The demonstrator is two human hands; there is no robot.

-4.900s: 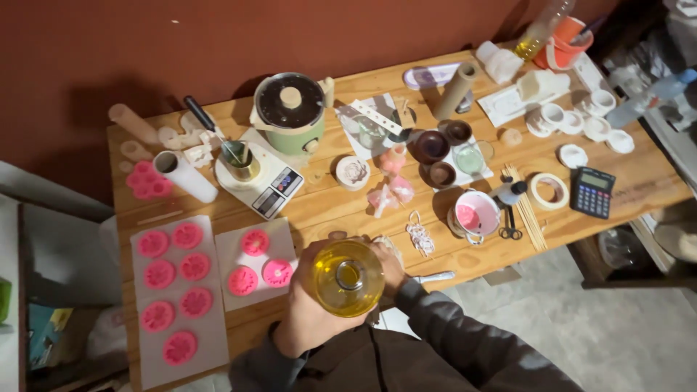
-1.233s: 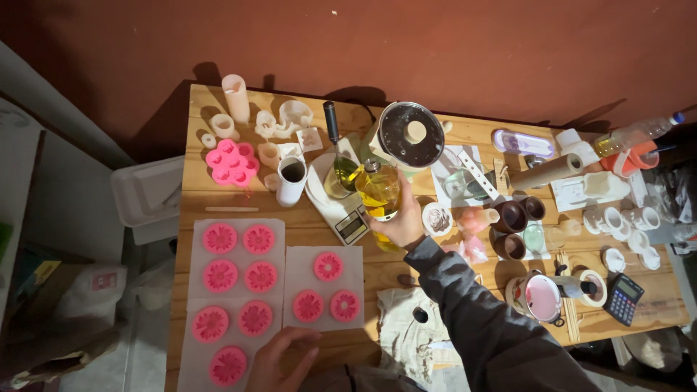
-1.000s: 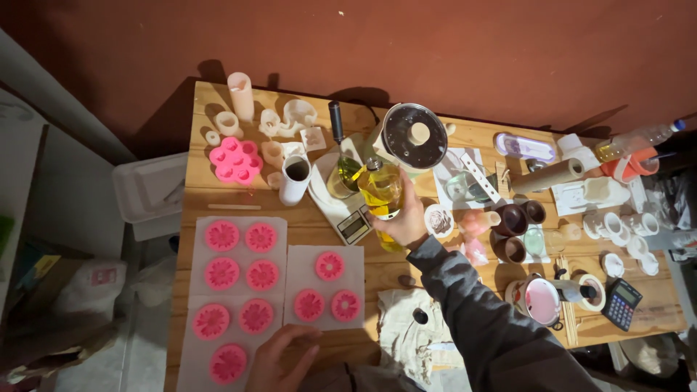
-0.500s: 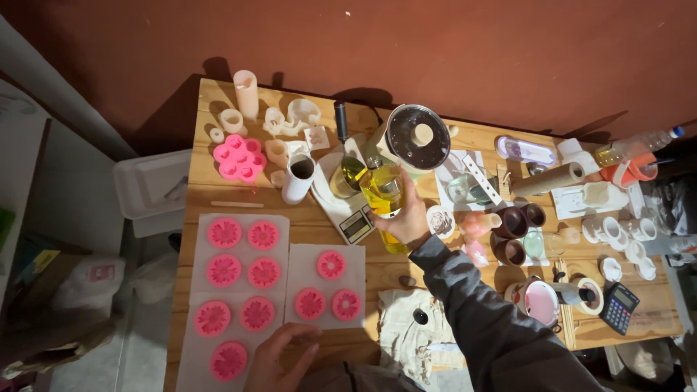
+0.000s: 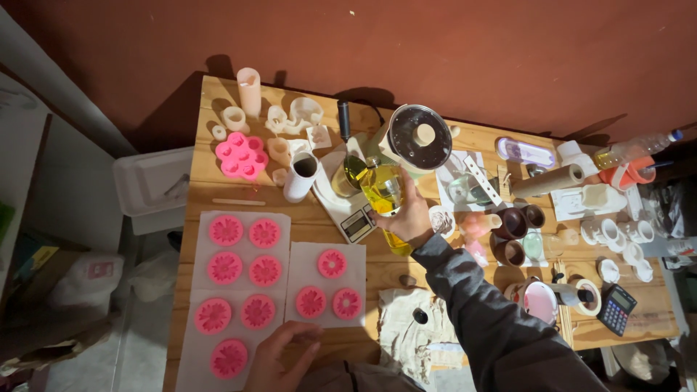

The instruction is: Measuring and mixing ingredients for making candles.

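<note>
Two hands are at work on the wooden bench point(image 5: 450, 138). The right hand point(image 5: 411, 215) is closed round a bottle of yellow oil point(image 5: 382, 190), tipped over so its neck points down toward a small glass cup point(image 5: 348, 176) that stands on a white kitchen scale point(image 5: 351, 212). A few seconds ago the same bottle was held upright close to the body at the near edge of the bench; since then it has been carried up toward the middle and tilted, and over the last second it has hardly shifted, so my reading is that oil is being measured out by weight. Whether liquid is actually running I cannot tell. The left hand point(image 5: 279, 356) rests with fingers spread and empty at the near edge, touching the paper sheets point(image 5: 277, 274) that carry round pink flower casts point(image 5: 263, 269), and it sits where it sat a second ago.

Just left of the scale stands a white cup point(image 5: 301, 176), and beyond it, near the far left corner, a pink silicone mould point(image 5: 241, 155) and a pale pillar candle point(image 5: 249, 91). Behind the bottle is a lidded melting pot point(image 5: 419, 137). To the right lie dark brown cups point(image 5: 512, 234), a cardboard tube point(image 5: 546, 181) and, toward the near right corner, a calculator point(image 5: 615, 308). A stained cloth point(image 5: 415, 335) lies at the near edge beside the sleeve.
</note>
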